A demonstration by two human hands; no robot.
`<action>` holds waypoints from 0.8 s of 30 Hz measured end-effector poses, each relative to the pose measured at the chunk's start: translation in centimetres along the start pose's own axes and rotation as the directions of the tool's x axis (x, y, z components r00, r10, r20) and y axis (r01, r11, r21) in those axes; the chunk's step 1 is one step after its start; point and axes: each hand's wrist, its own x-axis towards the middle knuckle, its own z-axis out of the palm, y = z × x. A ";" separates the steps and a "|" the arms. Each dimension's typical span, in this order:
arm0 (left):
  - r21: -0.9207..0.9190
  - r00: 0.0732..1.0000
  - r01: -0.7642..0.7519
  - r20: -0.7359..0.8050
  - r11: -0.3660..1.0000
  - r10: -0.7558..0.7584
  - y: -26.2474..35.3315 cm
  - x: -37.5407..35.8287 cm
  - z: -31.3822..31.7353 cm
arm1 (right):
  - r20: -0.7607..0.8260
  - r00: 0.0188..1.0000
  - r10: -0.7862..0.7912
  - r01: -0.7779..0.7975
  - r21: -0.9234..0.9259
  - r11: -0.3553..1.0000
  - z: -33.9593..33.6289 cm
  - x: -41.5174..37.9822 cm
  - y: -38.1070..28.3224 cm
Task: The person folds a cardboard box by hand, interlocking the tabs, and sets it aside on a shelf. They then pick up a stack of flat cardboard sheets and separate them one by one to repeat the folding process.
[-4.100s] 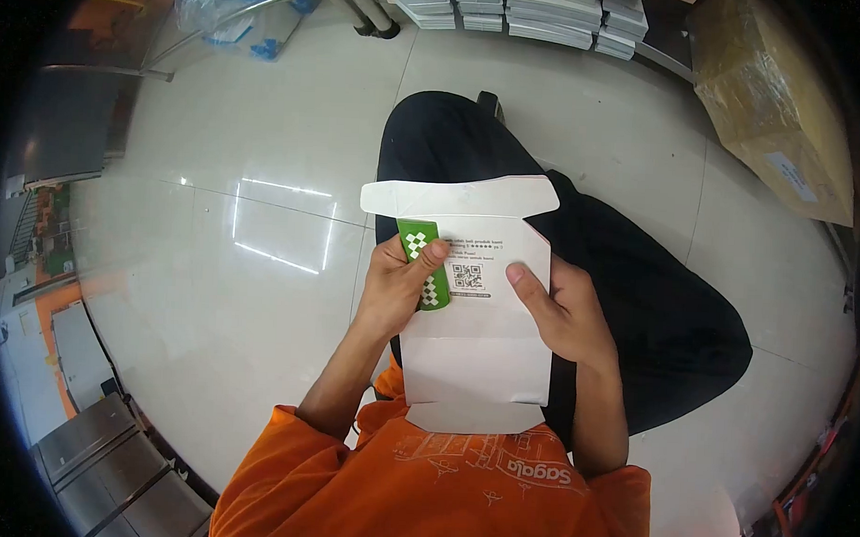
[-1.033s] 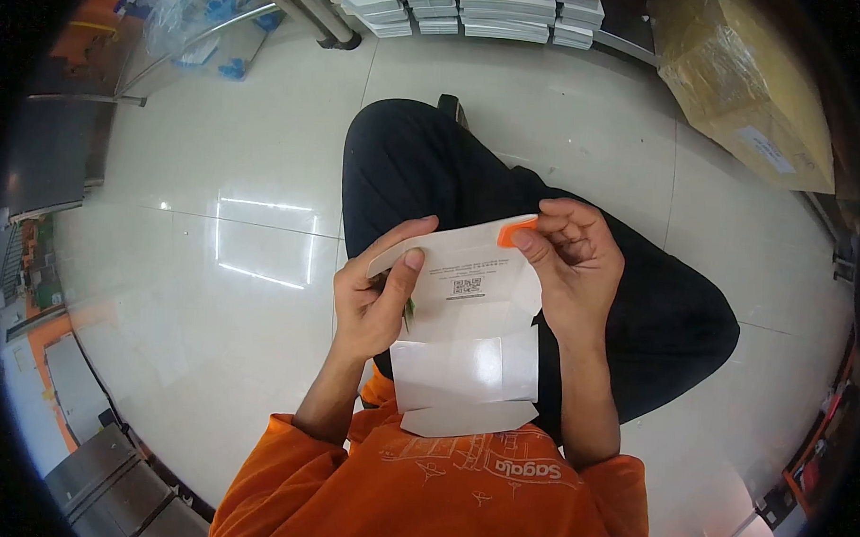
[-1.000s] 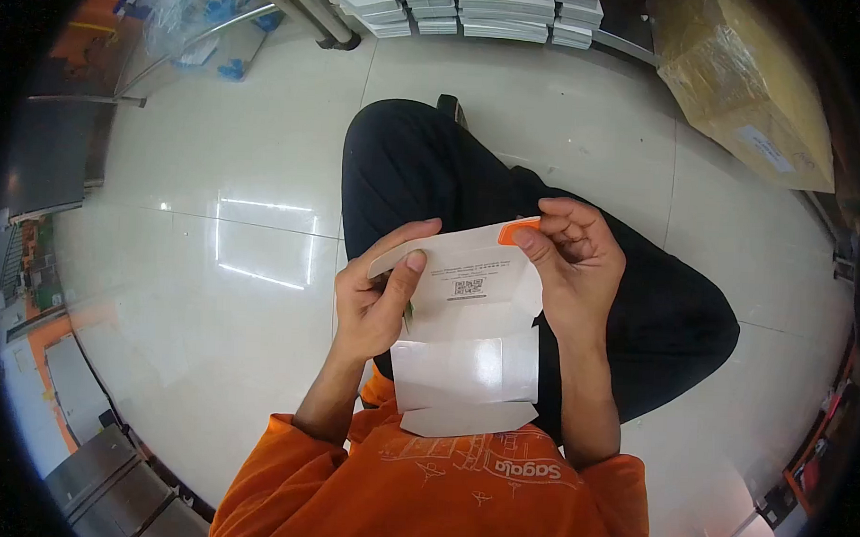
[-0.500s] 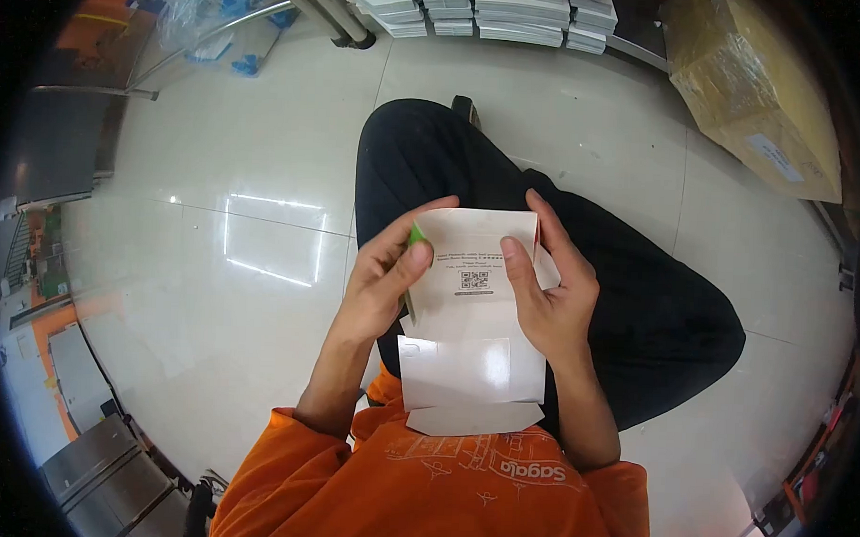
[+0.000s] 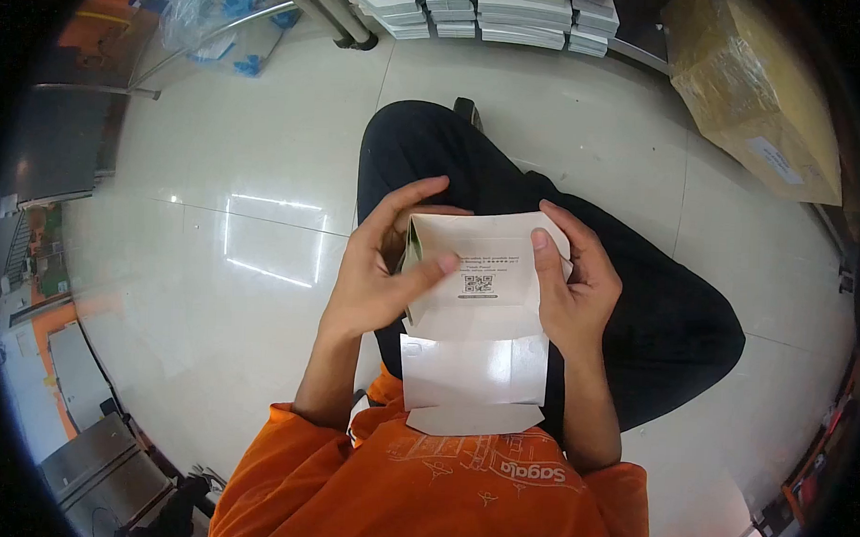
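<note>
A white cardboard box (image 5: 490,318) sits over my lap, partly folded up, with a QR code and small print on its inner panel. Its long lid flap (image 5: 474,369) hangs open toward my shirt. My right hand (image 5: 576,283) grips the right side, thumb inside and fingers around the outer wall. At the left wall, my left hand (image 5: 383,267) straddles the cardboard, its thumb blurred over the printed panel. The left index finger sticks out past the far edge, while another finger lies along the outside there. The remaining left fingers are mostly hidden.
My crossed legs in dark trousers (image 5: 656,314) are under the box on the tiled floor (image 5: 235,167). Stacks of flat cardboard (image 5: 524,16) stand ahead, near a metal leg (image 5: 349,24). A large taped carton (image 5: 758,100) is at far right; a plastic bag (image 5: 221,24) lies at far left.
My left thumb has moved inward over the panel and the left index finger has lifted outward. My right hand has shifted slightly right. The box's side walls now stand wider apart.
</note>
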 end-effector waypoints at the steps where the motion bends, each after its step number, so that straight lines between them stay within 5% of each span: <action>1: 0.000 1.000 0.001 0.000 1.000 -0.001 -0.2 -0.1 0.0 | -0.016 1.000 0.025 -0.025 0.014 1.000 0.0 0.0 0.0; 3: 0.210 0.996 -0.091 -0.006 0.973 0.094 -0.8 -0.3 -0.2 | -0.023 0.998 0.050 -0.049 0.028 0.998 0.3 0.0 0.0; 8: 0.201 1.000 -0.016 0.013 0.979 0.014 -1.9 -0.3 -1.6 | 0.056 0.996 0.068 -0.074 0.118 0.990 -0.3 0.4 1.0; 13: 0.085 0.999 0.032 0.014 0.996 -0.033 -1.6 -0.1 -1.8 | 0.139 0.961 -0.239 0.230 0.081 0.970 -0.4 0.8 1.5; 16: 0.183 0.998 -0.055 -0.027 0.982 0.060 -1.5 -0.4 -1.6 | 0.110 0.941 -0.320 0.314 0.073 0.947 0.1 0.7 1.7; 24: 0.179 0.985 0.101 -0.154 0.979 -0.074 -1.1 -0.5 -0.8 | 0.210 0.879 -0.427 0.458 -0.131 0.879 0.2 1.2 0.9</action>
